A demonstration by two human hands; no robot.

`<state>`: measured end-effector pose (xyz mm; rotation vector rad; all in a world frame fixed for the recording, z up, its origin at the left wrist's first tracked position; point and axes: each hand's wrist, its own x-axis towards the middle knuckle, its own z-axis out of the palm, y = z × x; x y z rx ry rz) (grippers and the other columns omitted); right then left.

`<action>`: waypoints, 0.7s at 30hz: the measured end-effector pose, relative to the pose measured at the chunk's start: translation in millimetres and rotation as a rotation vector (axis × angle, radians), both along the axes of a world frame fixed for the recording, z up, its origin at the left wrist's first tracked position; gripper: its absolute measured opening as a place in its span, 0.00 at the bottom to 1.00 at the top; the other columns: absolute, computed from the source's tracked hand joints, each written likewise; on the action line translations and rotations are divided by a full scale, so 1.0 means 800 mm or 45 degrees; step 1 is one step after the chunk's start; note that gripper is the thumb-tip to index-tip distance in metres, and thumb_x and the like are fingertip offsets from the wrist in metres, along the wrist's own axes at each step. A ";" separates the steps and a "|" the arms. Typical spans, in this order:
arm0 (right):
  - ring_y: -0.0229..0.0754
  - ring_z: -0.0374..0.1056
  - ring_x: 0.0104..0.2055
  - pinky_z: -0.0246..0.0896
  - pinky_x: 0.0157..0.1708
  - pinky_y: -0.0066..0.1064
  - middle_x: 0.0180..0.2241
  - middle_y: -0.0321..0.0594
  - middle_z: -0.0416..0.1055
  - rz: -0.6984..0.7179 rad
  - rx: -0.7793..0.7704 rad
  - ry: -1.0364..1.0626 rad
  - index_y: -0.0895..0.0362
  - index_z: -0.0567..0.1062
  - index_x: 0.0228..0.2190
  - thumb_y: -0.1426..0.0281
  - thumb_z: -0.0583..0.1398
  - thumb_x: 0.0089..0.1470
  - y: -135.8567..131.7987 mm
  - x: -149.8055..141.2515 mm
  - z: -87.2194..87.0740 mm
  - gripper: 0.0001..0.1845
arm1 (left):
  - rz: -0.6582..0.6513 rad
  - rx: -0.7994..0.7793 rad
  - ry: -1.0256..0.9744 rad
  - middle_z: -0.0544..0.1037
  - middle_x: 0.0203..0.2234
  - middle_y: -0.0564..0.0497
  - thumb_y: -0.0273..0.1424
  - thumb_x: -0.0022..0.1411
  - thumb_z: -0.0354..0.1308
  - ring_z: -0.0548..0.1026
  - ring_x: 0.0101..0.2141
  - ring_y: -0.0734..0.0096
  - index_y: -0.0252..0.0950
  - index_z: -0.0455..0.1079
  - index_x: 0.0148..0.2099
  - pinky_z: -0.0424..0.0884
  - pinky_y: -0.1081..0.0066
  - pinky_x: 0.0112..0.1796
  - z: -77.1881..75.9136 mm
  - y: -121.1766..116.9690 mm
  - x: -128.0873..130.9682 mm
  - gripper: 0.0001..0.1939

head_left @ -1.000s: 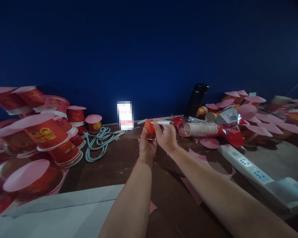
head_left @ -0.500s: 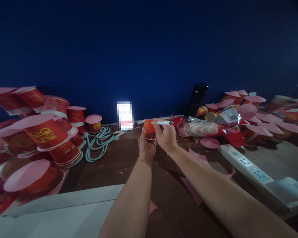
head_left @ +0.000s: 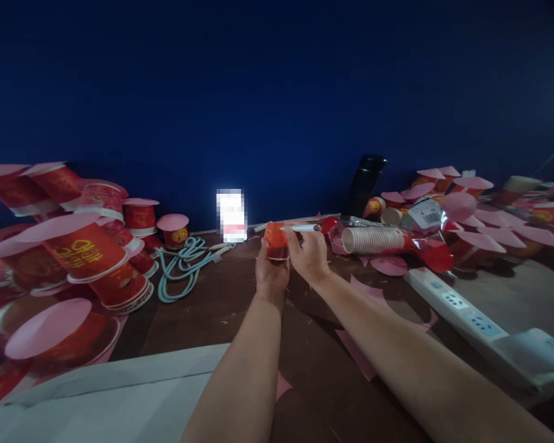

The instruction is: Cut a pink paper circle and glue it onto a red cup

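In the middle of the head view, my left hand [head_left: 271,274] is closed around a red paper cup [head_left: 277,241], its white rim low and toward me. My right hand [head_left: 310,253] pinches a white pen [head_left: 303,228], which lies nearly level with its left end at the cup's upper right edge. Whether the tip touches the cup I cannot tell. To the right of my right hand lies a sleeve of stacked paper cups [head_left: 376,240] in clear wrapping.
Red cups with pink paper discs [head_left: 85,249] crowd the left; more [head_left: 482,240] pile up at right. A pale blue cable [head_left: 180,280] lies near a bright screen [head_left: 231,215]. A black bottle [head_left: 367,184] stands behind. A power strip [head_left: 461,311], pink scraps [head_left: 357,354] and a white board [head_left: 120,394] lie nearer.
The cup has turned or tilted slightly in my left hand, and that hand has shifted a little left. My right hand keeps the pen in nearly the same place.
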<state>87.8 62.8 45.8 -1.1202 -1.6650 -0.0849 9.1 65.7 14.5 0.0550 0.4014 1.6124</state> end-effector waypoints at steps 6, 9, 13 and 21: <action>0.47 0.71 0.44 0.61 0.47 0.40 0.40 0.43 0.76 -0.008 -0.016 0.002 0.57 0.76 0.38 0.65 0.53 0.59 0.000 0.000 0.000 0.14 | -0.007 0.022 -0.019 0.79 0.31 0.49 0.33 0.62 0.53 0.76 0.31 0.75 0.32 0.73 0.37 0.69 0.74 0.41 0.001 0.000 0.000 0.10; 0.48 0.71 0.44 0.62 0.47 0.40 0.39 0.44 0.77 -0.001 -0.009 0.009 0.57 0.76 0.38 0.65 0.53 0.59 0.001 0.000 0.000 0.14 | -0.006 0.012 -0.022 0.78 0.32 0.49 0.33 0.62 0.53 0.76 0.33 0.74 0.32 0.72 0.38 0.69 0.73 0.42 0.002 0.000 0.000 0.10; 0.48 0.71 0.44 0.62 0.47 0.41 0.39 0.45 0.76 0.010 -0.003 0.025 0.56 0.76 0.38 0.65 0.53 0.59 0.002 0.000 -0.002 0.13 | -0.005 0.012 -0.015 0.78 0.32 0.48 0.33 0.62 0.53 0.76 0.35 0.73 0.32 0.72 0.38 0.69 0.73 0.42 0.000 0.000 -0.001 0.10; 0.44 0.69 0.45 0.64 0.48 0.38 0.42 0.42 0.74 0.232 0.038 0.208 0.53 0.73 0.43 0.65 0.53 0.59 -0.001 0.000 0.000 0.13 | 0.056 -0.036 -0.019 0.78 0.31 0.50 0.33 0.60 0.55 0.76 0.31 0.73 0.35 0.72 0.38 0.72 0.72 0.37 -0.001 0.001 -0.005 0.08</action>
